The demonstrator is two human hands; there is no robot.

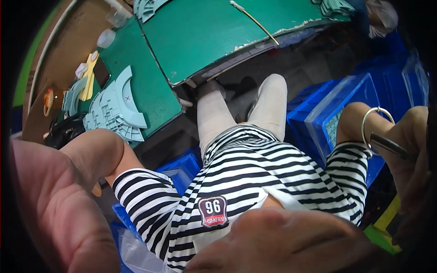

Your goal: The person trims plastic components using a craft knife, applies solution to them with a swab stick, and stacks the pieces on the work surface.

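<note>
Preferably, move left hand (pixel 59 209) and right hand (pixel 412 145) evenly, clear of the surface (pixel 195 38) beyond their fingers, whose grip I cannot tell.

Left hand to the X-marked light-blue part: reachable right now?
Likely yes: the left hand is raised high, but the X-marked part lies uncovered on that side's green bench, nothing visibly blocking it.

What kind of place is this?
Probably a factory workshop or assembly area: green worktops, pale blue-green plastic-looking parts lying on them, and blue crates on the floor side.
</note>
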